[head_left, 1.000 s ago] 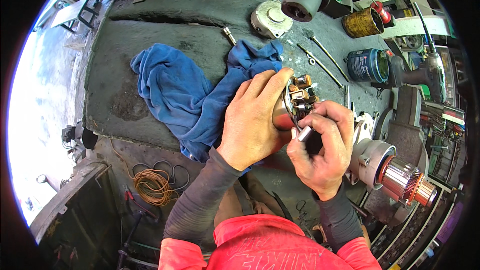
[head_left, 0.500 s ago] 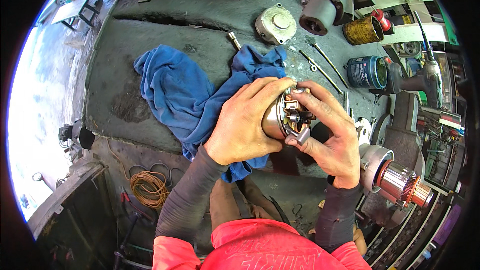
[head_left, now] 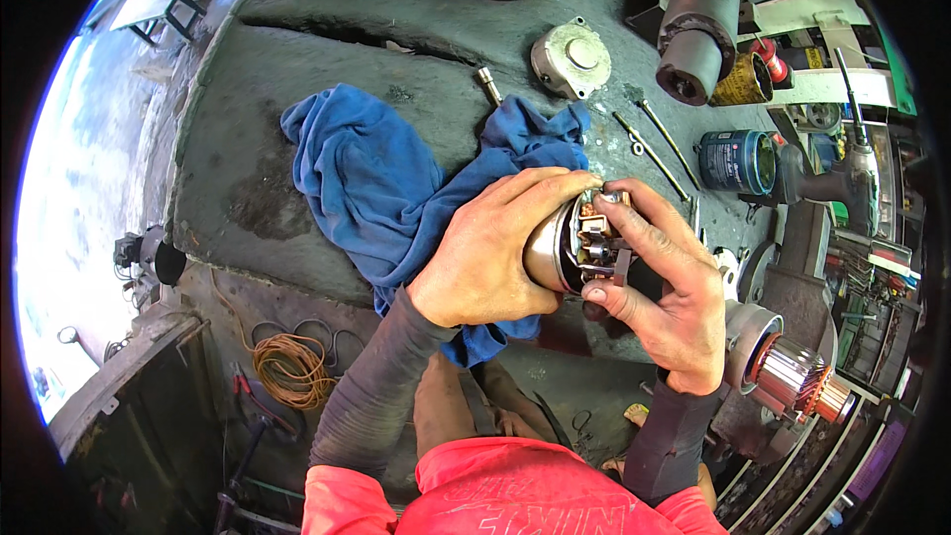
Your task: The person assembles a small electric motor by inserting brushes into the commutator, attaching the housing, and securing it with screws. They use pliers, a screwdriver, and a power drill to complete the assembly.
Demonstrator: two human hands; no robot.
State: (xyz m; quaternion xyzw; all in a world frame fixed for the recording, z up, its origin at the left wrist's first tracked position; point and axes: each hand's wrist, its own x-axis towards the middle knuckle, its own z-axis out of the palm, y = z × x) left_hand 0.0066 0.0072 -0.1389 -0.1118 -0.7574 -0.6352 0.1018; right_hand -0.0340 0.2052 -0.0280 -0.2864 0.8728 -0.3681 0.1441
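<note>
My left hand [head_left: 485,256] wraps round a shiny round starter motor housing [head_left: 542,256], held on its side above the near edge of the bench. At the housing's right end sits a brush holder [head_left: 595,244] with copper and metal parts. The fingers and thumb of my right hand [head_left: 674,287] grip its edges from the right. A dark gap shows between it and the housing's rim. A blue cloth [head_left: 367,178] lies crumpled beside and under my left hand. To the right of my right wrist, an armature [head_left: 791,372] with copper windings sticks out of a pale metal casing [head_left: 750,337].
On the bench [head_left: 238,129] lie a round end cover [head_left: 572,57], two long bolts [head_left: 654,160] and a socket [head_left: 488,85]. A blue tub [head_left: 731,160] and an impact wrench [head_left: 854,173] stand at the right. Coiled orange cable [head_left: 290,372] lies on the floor.
My view has shifted slightly, so the bench things sit further right. The brush holder has turned a little in my fingers, and the gap at the housing's rim shows more plainly.
</note>
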